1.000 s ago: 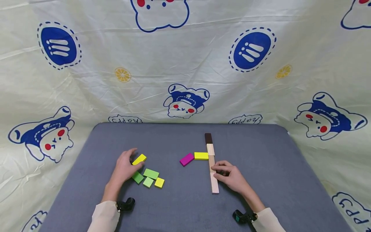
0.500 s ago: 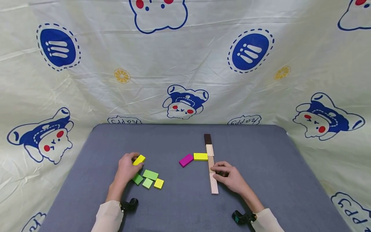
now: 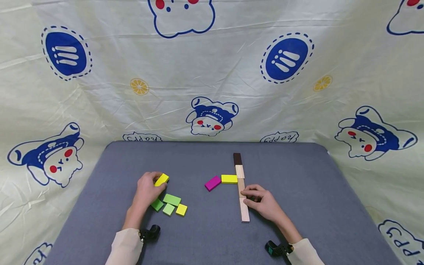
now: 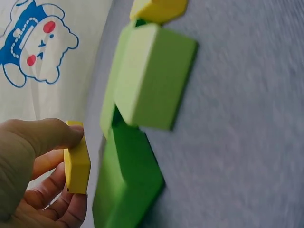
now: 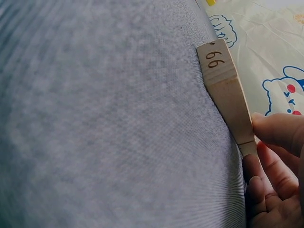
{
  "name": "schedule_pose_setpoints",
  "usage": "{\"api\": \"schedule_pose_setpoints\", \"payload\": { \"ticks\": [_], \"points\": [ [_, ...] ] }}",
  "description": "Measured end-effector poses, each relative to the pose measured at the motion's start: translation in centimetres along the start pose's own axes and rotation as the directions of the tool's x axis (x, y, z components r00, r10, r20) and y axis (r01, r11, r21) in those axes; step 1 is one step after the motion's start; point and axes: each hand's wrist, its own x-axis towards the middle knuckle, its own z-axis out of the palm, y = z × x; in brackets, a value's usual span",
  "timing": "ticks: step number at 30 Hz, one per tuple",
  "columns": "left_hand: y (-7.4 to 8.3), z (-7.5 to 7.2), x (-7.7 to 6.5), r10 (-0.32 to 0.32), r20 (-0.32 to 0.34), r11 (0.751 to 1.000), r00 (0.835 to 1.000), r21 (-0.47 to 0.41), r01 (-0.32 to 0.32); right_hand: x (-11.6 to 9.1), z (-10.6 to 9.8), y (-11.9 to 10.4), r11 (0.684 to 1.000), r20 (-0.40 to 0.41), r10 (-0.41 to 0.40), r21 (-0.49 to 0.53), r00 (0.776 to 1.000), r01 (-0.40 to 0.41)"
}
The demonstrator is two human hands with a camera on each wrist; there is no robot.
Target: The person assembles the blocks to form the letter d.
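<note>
Both hands (image 3: 148,189) (image 3: 263,202) and yellow block (image 3: 162,180) sit well inside table edges (image 3: 185,144).

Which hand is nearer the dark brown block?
Right hand, touching the row on the near side of the dark brown block; left hand, farther off leftward, pinching a yellow block.

L hand (image 3: 147,188): pinching, aimed fwd-R | R hand (image 3: 265,203): lightly bent, aimed fwd-L

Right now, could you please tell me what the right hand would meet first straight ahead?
The right hand would most likely meet the row of wooden blocks, which it appears to touch.
</note>
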Motion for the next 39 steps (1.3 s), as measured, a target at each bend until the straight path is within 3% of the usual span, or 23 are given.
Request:
{"api": "schedule_pose_setpoints", "payload": {
  "ticks": [7, 22, 28, 39],
  "points": [
    [1.8, 1.2, -0.5, 0.014, 0.025, 1.0, 1.0, -0.028, -0.013, 0.0, 0.1, 0.0, 1.0, -0.004, 0.013, -0.01, 1.0, -0.013],
    [5.3, 4.1, -1.4, 0.11, 0.051, 0.992, 0.993, -0.063, -0.106, 0.0, 0.1, 0.1, 0.999, -0.005, 0.014, -0.029, 1.0, -0.014],
    [6.2, 5.4, -1.8, 0.109, 0.098, 0.994, 0.989, -0.039, -0.106, 0.1, 0.1, 0.2, 0.999, -0.005, 0.024, -0.031, 1.0, -0.024],
    [6.8, 7.1, -2.4, 0.194, 0.097, 0.981, 0.976, -0.036, -0.192, 0.1, 0.1, 0.0, 0.998, 0.004, 0.053, -0.029, 0.999, -0.053]
  ]
}}
